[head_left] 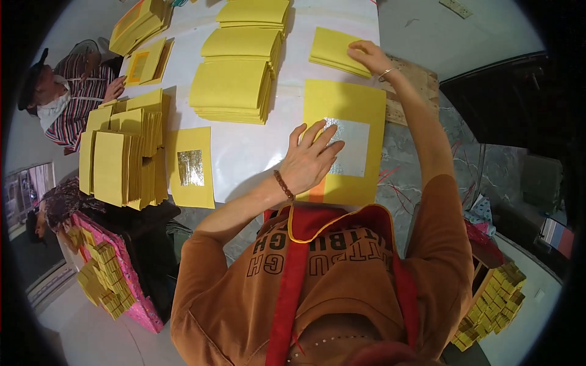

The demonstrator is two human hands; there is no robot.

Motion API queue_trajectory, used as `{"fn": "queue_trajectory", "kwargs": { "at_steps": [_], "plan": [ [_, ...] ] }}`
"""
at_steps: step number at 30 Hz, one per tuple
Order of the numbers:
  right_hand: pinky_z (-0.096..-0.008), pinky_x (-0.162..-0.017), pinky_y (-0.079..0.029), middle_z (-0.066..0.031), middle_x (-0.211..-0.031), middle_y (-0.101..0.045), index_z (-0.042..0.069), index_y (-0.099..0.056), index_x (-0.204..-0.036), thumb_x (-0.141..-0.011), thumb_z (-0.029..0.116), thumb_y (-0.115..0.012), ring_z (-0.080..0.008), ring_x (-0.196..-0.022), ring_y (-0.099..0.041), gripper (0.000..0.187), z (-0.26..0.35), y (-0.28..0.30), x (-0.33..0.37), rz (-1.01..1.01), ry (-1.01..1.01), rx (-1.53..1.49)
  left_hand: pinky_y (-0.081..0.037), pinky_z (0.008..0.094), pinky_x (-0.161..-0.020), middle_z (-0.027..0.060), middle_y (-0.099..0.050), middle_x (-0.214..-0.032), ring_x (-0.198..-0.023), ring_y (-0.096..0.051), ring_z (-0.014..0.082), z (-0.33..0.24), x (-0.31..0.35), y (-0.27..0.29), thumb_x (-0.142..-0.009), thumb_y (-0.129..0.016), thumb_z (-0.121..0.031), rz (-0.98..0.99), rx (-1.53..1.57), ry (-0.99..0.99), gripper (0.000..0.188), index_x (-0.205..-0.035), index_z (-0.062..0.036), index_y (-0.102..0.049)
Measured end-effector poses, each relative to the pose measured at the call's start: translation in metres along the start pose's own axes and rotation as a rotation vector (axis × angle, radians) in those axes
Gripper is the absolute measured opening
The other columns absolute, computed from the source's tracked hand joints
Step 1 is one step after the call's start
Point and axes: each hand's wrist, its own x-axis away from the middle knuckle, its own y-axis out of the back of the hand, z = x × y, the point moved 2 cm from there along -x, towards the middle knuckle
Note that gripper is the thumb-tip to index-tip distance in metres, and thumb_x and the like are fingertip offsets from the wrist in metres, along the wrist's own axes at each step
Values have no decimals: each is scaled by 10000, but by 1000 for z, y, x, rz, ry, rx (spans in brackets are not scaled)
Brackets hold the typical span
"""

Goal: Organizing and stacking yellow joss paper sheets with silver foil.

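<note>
Position of the hands: the left hand (310, 160) lies at the centre of the frame, palm down, fingers spread and released; it grasps nothing. Its fingertips rest over the left part of a silver square (354, 146) on a large yellow sheet (345, 97). The right hand (369, 58) is at the upper right of the frame, with bent fingers over the right end of a small yellow stack (332, 49). Whether these fingers pinch the stack or only rest on it, I cannot tell.

Governing relation: the small yellow stack lies directly above the large yellow sheet in the frame, the two near edges separated by a narrow strip of white worktop (247, 146). The long axis of the stack runs left to right, dipping slightly toward the right; that of the sheet runs up and down. The right hand is the nearer to the stack. From the left hand, the stack lies upward and slightly to the right.

Surroundings: a column of yellow stacks (229, 91) stands at the upper middle. A second yellow sheet (200, 137) with a silver patch (190, 168) lies left of centre. Another person's hand (115, 89) is at the upper left, beside an orange-marked yellow piece (141, 64).
</note>
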Motion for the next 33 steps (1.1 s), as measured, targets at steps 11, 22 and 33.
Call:
{"fn": "queue_trajectory", "kwargs": {
  "at_steps": [11, 22, 33],
  "plan": [
    [-300, -864, -400, -36, -1072, -584, 70, -609, -1020, -809, 176, -613, -179, -994, -541, 236, 105, 27, 185, -192, 201, -257, -365, 356, -814, 99, -540, -1113, -949, -487, 264, 5, 30, 29, -737, -617, -54, -193, 111, -13, 314, -1050, -69, -594],
    [-403, -1021, -266, -37, -1115, -584, 116, -643, -950, -784, 150, -616, -275, -1251, -337, 172, 108, -35, 251, -143, 204, -126, -417, 333, -712, 72, -557, -1013, -843, -509, 237, -12, 51, 25, -689, -641, -85, 86, 170, -222, 378, -1061, -54, -580],
    [-384, -1065, -184, -109, -1398, -303, 47, -404, -1294, -942, 382, -298, -236, -1311, -239, 497, 99, -33, 259, -356, 178, -446, -401, 292, -637, 35, -614, -892, -721, -533, 176, -9, 47, 25, -708, -625, -73, -143, 50, -264, 223, -931, -63, -636]
  ]
}}
